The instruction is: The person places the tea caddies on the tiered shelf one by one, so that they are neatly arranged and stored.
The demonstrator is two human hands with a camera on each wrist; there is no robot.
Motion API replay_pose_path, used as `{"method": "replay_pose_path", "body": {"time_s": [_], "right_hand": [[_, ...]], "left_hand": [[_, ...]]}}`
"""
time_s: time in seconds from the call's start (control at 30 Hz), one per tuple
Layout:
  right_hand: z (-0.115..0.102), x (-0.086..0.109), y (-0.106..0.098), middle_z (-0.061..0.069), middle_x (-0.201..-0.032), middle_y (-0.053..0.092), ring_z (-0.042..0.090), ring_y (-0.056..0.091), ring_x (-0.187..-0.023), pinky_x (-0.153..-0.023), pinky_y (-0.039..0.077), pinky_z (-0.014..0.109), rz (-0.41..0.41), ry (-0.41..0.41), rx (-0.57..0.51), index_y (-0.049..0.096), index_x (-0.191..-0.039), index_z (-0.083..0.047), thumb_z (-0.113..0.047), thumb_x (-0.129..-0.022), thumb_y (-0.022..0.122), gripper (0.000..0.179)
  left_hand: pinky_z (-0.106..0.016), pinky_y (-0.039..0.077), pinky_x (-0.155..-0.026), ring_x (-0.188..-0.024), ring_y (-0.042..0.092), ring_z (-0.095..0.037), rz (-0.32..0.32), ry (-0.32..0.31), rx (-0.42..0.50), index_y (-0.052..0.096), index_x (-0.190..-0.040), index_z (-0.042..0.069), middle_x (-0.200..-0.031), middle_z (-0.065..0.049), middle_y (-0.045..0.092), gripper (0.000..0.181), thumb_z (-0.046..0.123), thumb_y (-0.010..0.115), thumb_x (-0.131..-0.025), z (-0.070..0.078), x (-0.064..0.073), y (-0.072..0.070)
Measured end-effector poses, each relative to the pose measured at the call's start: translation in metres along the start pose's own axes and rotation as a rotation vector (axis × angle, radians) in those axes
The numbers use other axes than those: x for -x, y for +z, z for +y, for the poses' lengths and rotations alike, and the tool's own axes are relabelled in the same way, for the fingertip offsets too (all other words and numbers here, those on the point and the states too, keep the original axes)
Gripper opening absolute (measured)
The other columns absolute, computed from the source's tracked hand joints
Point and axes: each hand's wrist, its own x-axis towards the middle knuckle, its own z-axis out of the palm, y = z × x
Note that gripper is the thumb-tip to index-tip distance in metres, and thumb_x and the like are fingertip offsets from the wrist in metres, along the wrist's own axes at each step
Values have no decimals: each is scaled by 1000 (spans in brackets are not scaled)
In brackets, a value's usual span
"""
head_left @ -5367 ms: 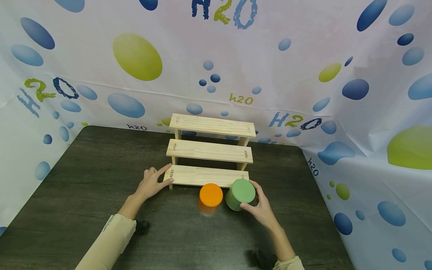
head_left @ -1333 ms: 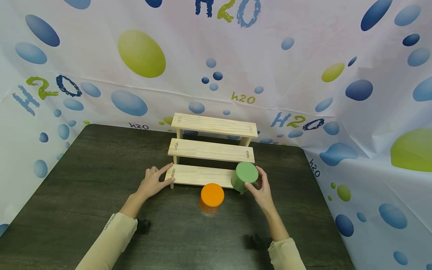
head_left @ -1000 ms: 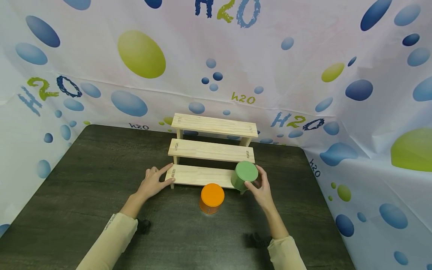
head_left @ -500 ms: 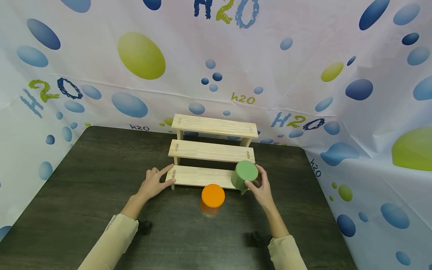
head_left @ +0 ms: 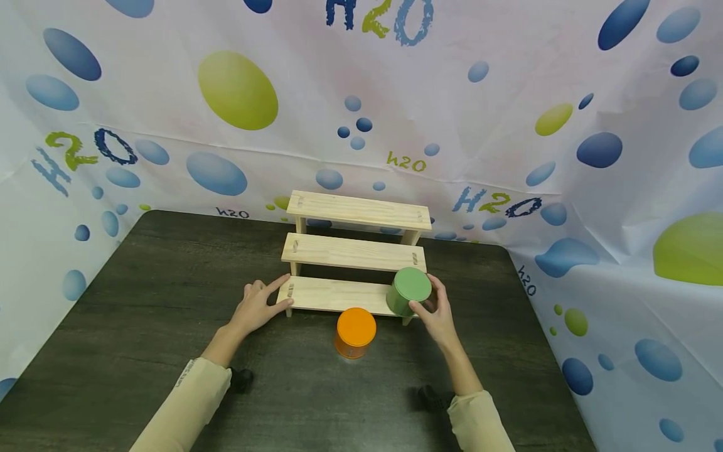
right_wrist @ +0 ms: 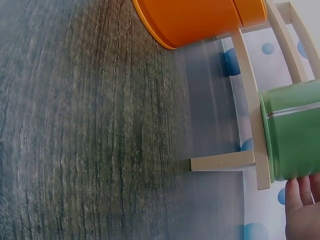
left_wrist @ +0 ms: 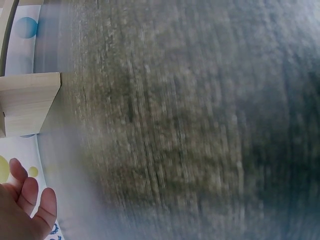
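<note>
1. Right hand (head_left: pixel 439 317): grasping the green tin, thumb at its near side and the other fingers round its far right side.
2. Green tin (head_left: pixel 410 294): upright on the rack's lowest board, at its right end; the right wrist view shows its base against the board.
3. Left hand (head_left: pixel 254 307): thumb and index finger stretched apart, their tips touching the left end of the rack's lowest board. It is not clenched; in the left wrist view three other fingers are loosely bent.
4. Rack (head_left: pixel 327 294): pale wood, three boards rising in steps toward the back.
5. Orange tin (head_left: pixel 355 329): upright just in front of the rack's lowest board, right of its middle, apart from the green tin and both hands.
6. Sleeves (head_left: pixel 189 395): cream, one on each forearm, both in front of the rack.
7. Table (head_left: pixel 322 408): dark, wood-grained, under the rack and the orange tin.
8. Backdrop (head_left: pixel 497 125): white, behind the rack and to both sides of it, printed with blue and lime spots and "H2O" lettering.
</note>
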Motion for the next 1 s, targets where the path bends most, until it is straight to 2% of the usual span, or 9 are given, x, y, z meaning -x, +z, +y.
{"method": "replay_pose_path", "body": {"time_s": [0.17,0.27,0.37,0.47,0.57,0.7,0.8,0.9,1.0], "right_hand": [[-2,1,0,27,-129,34,1,39,-106,-87,35,16,-10,11,1,21,-138,10,10,-83,57,66],[-1,2,0,28,-130,34,1,39,-107,-89,35,20,-13,4,-1,20,-138,10,10,-82,57,67],[2,2,-1,27,-130,33,5,39,-109,-94,34,33,-17,-1,-6,19,-139,9,11,-82,56,68],[8,1,-3,27,-131,32,16,36,-114,-97,29,48,-22,-6,-21,19,-140,7,11,-82,56,69],[16,1,-5,26,-133,31,29,32,-119,-99,25,55,-19,-13,-33,20,-141,5,11,-83,57,69],[23,2,-9,24,-135,30,33,30,-122,-101,23,55,-10,-16,-32,21,-141,3,8,-84,57,68],[24,5,-11,24,-134,31,27,32,-120,-102,23,54,-2,-14,-29,21,-140,3,8,-84,57,67],[24,8,-13,23,-133,32,22,33,-117,-102,23,53,7,0,-14,23,-140,3,8,-84,57,66],[23,11,-15,24,-132,32,23,32,-117,-102,22,54,1,4,2,24,-139,3,7,-84,58,66]], "left_hand": [[-29,30,-45,-80,30,-28,-3,-6,-4,37,-141,18,-93,-18,42,69,49,58,-84,1,2,-1],[-29,30,-45,-81,30,-28,-4,-8,-10,37,-141,17,-93,-18,42,68,49,58,-85,1,2,-1],[-29,30,-45,-81,31,-29,-5,-7,-10,36,-141,16,-93,-19,42,68,49,58,-85,0,2,-1],[-30,31,-45,-81,31,-30,1,-2,-3,37,-141,16,-92,-19,42,70,53,56,-85,-1,2,0],[-31,30,-45,-81,30,-31,19,16,17,37,-141,20,-91,-20,41,72,60,51,-83,-1,3,0],[-31,29,-44,-79,29,-31,48,41,21,36,-141,25,-89,-20,40,72,65,47,-82,1,4,1],[-30,29,-44,-79,30,-30,48,33,12,38,-141,21,-89,-19,41,71,61,51,-83,2,3,0],[-30,30,-44,-80,30,-29,24,13,-3,38,-140,16,-91,-20,42,70,54,55,-84,1,1,-1],[-29,30,-44,-80,31,-29,11,-4,-31,38,-141,16,-92,-19,43,68,50,57,-85,3,0,-2]]}}
